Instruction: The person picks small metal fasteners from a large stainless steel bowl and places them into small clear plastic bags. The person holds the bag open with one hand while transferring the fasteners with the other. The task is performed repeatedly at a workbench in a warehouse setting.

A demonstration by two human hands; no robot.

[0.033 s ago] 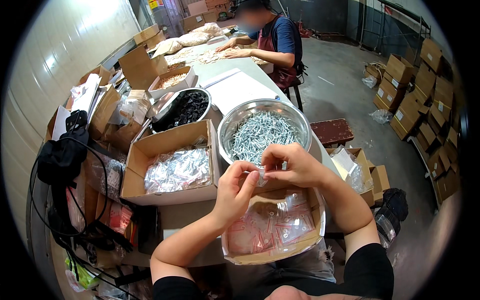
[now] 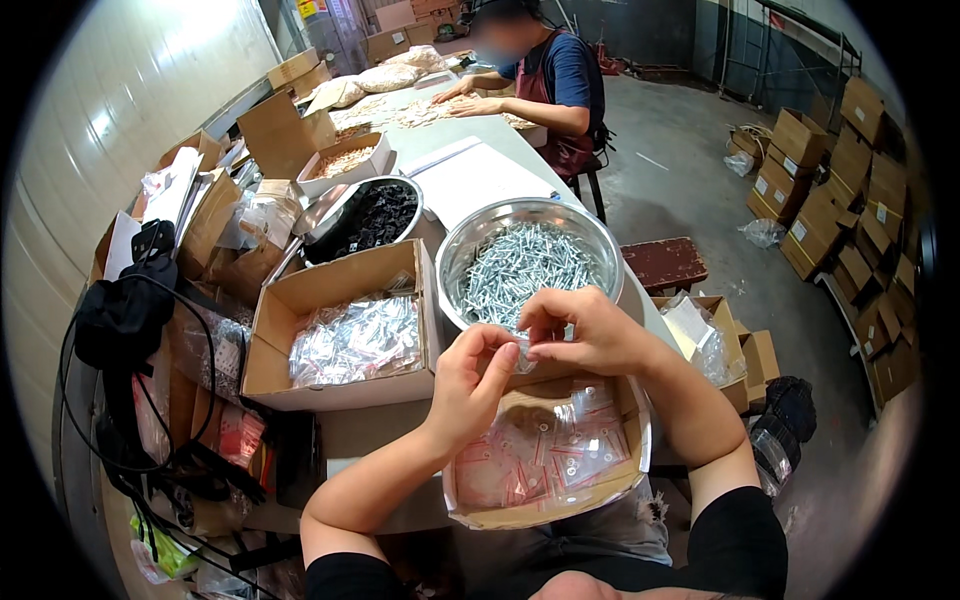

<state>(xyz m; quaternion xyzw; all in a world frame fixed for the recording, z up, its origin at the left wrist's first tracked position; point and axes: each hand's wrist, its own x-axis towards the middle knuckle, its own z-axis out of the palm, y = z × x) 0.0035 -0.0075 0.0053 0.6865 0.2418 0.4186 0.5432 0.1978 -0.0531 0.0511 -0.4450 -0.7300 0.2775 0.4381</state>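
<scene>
My left hand and my right hand meet over the near rim of a steel bowl, which is full of silvery screws. Between their pinched fingertips is a small clear plastic bag; its contents are too small to make out. Below my hands, a shallow cardboard box in my lap holds flat clear zip bags with red edges. To the left stands a larger cardboard box with a heap of filled small bags.
Behind the box, a steel bowl holds black parts. White paper lies beyond the screws. A person works at the table's far end. A cable and black bag hang at left. Stacked cartons and a brown stool stand at right.
</scene>
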